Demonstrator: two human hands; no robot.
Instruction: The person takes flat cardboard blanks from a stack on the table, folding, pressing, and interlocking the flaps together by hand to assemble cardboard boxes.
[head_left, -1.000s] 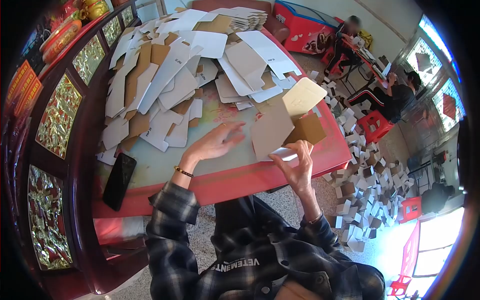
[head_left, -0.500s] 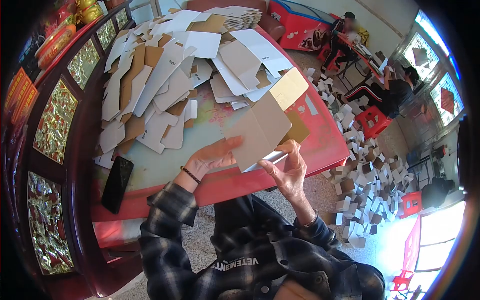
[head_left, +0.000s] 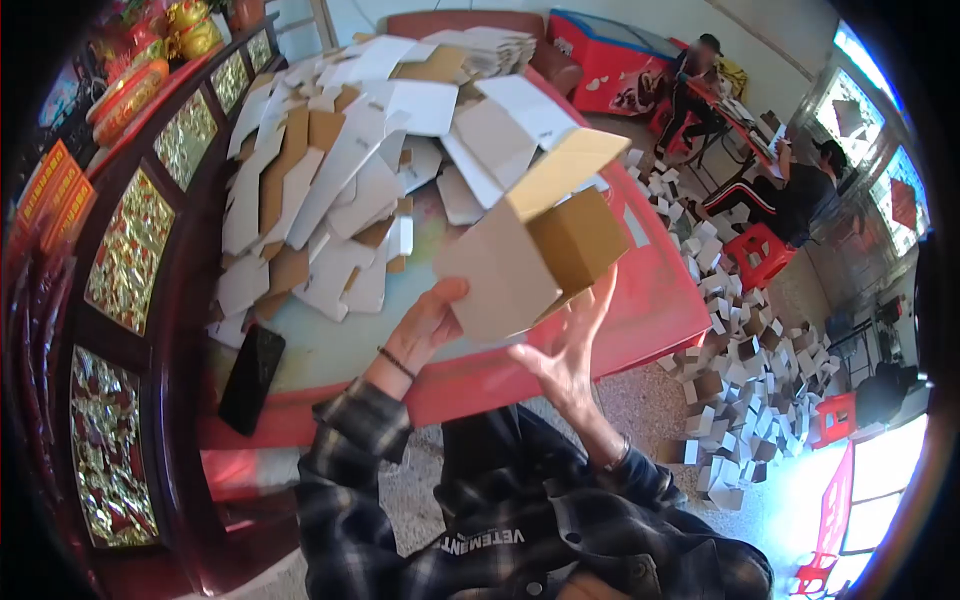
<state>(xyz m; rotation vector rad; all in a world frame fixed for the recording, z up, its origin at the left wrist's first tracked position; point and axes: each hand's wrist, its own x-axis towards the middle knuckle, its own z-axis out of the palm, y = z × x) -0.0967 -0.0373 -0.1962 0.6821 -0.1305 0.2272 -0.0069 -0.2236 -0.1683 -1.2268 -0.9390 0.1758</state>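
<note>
A cardboard box [head_left: 497, 270], pale outside and brown inside, stands opened out over the near edge of the table, one long flap raised at its top. My left hand [head_left: 430, 317] grips its left side, thumb on the pale face and the other fingers partly hidden behind. My right hand [head_left: 572, 350] is below the box's right side, thumb and fingers spread apart; its fingertips are at the lower edge, and whether they touch is unclear. Beyond the box lies a heap of flat carton blanks [head_left: 345, 195]. A black phone [head_left: 252, 380] rests at the table's left.
The red-edged table [head_left: 655, 310] fills the middle. Many folded small boxes [head_left: 745, 400] cover the floor to the right. Two people sit at a side table [head_left: 735, 120] near a red stool [head_left: 757, 254]. A dark wooden bench back [head_left: 165, 330] borders the left.
The folded carton has opened into a square-sided box with its brown inside showing. My right thumb and fingers have come off its near edge and spread. My left hand keeps its hold.
</note>
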